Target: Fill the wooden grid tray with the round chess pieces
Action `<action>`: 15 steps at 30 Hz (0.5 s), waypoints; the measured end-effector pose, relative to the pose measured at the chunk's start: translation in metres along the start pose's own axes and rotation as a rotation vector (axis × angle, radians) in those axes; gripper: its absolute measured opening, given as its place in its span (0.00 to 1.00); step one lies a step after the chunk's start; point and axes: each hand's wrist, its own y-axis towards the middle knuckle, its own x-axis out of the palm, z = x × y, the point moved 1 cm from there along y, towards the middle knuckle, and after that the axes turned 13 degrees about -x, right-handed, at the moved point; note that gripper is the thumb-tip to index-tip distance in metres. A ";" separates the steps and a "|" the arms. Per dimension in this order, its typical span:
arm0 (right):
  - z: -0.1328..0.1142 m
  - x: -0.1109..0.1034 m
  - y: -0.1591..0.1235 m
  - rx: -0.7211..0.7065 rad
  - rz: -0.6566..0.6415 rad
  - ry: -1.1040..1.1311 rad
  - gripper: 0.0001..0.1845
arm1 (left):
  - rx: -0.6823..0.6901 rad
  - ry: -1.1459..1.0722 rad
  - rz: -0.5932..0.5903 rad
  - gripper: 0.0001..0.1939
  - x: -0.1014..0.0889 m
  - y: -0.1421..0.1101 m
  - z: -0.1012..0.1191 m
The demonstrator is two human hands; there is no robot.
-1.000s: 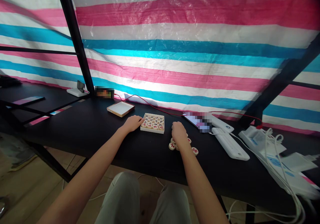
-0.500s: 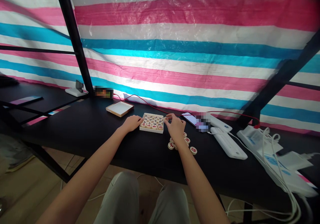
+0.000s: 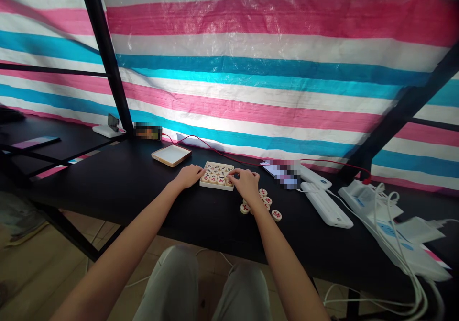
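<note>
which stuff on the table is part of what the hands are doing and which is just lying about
In use:
- white box, fingers of the left hand and right hand at opposite sides
- round pieces inside
- loose pieces
- shallow lid, probably the box's

Lying about:
- phone
- white devices
- power strip

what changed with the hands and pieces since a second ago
The right hand has moved left from the loose pieces to the right edge of the box, bringing one piece; whether it has let go is hidden. The left hand stays at the box's left edge; the lid lies where it was.
</note>
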 end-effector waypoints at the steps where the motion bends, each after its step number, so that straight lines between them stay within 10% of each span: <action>1: 0.000 0.000 0.000 -0.005 -0.003 -0.014 0.12 | 0.000 -0.001 -0.001 0.27 0.000 0.000 0.000; 15: 0.002 0.000 0.001 -0.103 0.047 -0.102 0.17 | 0.008 -0.006 0.003 0.27 0.000 -0.001 -0.001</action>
